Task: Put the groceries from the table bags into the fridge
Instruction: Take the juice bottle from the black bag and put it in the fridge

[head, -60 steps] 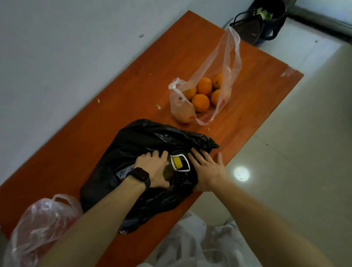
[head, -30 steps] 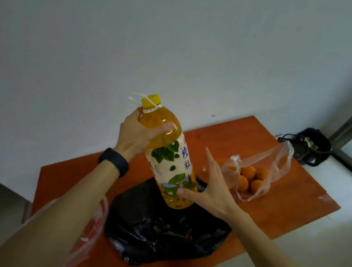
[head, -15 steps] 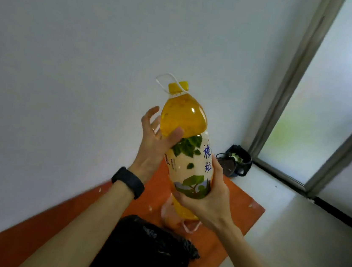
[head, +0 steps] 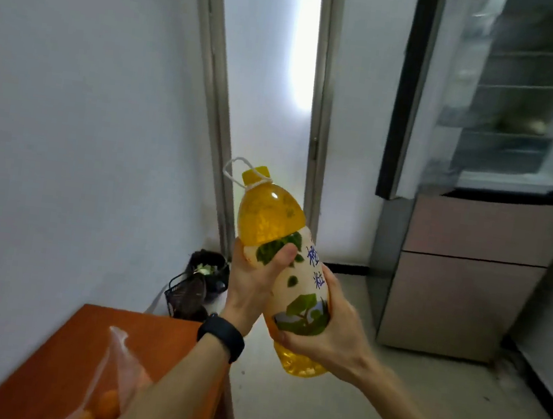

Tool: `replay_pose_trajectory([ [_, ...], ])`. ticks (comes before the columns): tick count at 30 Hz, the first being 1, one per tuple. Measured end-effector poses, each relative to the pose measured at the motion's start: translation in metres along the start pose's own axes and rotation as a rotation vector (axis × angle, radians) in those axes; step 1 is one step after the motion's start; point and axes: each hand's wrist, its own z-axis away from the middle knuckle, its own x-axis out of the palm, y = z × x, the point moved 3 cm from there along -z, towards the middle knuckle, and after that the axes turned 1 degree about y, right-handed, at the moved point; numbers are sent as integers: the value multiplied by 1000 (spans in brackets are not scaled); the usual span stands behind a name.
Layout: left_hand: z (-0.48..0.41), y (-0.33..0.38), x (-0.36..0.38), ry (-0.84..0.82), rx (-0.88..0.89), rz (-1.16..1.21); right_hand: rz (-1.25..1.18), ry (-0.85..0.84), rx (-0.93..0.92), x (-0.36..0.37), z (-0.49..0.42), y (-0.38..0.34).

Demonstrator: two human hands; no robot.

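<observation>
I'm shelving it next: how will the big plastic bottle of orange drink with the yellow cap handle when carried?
Probably heavy: the large plastic bottle of orange drink looks nearly full, and the left hand and right hand both grip it. Tall and narrow, it might tip if set down carelessly.

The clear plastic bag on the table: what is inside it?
Oranges show through the clear bag on the table. The left forearm covers part of it and the frame cuts its bottom, so their number cannot be told.
</observation>
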Motion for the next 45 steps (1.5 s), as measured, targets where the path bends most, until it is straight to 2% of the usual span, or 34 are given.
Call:
replay_pose_trajectory([
  [3, -21, -14, 87, -113, 6, -7, 54, 74, 14, -81, -6, 19],
  [10, -63, -34, 243, -217, 56, 13, 118, 184, 50, -222, -24, 65],
  [19, -144, -59, 376, -316, 82, 35, 190, 235, 104, -340, -92, 124],
  [28, -263, -98, 506, -489, 66, 106, 244, 320, 157, -445, -195, 202],
  [39, -367, -149, 692, -549, 106, 75, 306, 428, 258, -602, -270, 289],
  [42, -388, -166, 742, -544, 137, 69, 306, 394, 285, -642, -289, 321],
  [45, -417, -178, 794, -524, 236, -31, 198, 214, 339, -705, -314, 347],
])
